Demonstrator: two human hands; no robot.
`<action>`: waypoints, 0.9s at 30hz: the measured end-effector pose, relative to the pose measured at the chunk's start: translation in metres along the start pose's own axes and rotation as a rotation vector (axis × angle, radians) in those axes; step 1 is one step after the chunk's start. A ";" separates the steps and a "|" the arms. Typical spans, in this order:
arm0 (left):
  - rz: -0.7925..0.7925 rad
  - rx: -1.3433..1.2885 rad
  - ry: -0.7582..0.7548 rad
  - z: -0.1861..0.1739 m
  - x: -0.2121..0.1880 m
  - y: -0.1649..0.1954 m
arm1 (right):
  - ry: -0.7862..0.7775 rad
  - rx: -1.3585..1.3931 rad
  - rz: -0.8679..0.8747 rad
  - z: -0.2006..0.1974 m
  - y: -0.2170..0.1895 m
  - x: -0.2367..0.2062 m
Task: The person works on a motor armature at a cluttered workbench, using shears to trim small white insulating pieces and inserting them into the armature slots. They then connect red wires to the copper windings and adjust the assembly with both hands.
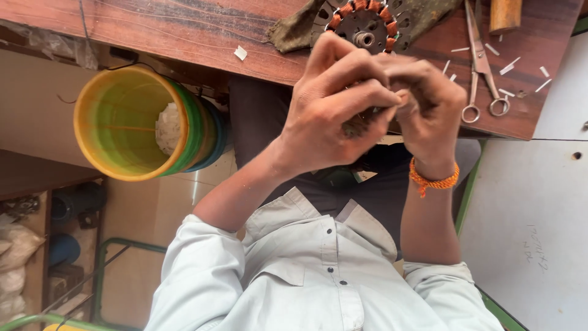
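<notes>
Pinched together, the left hand (334,101) and the right hand (429,107) meet fingertip to fingertip just below the stator (364,24). Both are closed on a small pale slip (401,97) that barely shows between them. Something dark sits under the left hand's curled fingers, too hidden to tell what it is. The stator, a round metal disc ringed with copper-orange windings, lies on the wooden table (184,37), with the knuckles covering its lower edge. Touching the stator's left side is a crumpled olive cloth (294,30). To the right of the stator lies a pair of scissors (484,67), blades pointing away from the person, and more white slips (508,66) are scattered around them. Further right of the stator, at the table's far edge, stands a wooden handle (505,15). Well left of the stator and below the table edge, a yellow bucket (135,122) lies tilted, showing its green inside. An orange thread band (433,179) circles the right wrist.
</notes>
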State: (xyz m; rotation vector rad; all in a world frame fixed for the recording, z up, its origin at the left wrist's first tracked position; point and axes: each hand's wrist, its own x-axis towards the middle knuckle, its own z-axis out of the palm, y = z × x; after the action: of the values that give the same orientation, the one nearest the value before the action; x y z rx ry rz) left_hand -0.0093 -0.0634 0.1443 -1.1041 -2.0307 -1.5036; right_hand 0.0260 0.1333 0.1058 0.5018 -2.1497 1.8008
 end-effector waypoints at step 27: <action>-0.646 -0.849 0.183 0.011 -0.022 -0.025 | 0.283 -0.023 0.138 0.000 0.009 -0.055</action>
State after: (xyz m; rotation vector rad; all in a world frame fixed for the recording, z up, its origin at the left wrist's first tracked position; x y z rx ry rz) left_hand -0.0130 -0.0638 0.1095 -0.4858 -1.7010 -2.8280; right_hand 0.0714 0.1392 0.0735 0.0869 -2.0479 1.7911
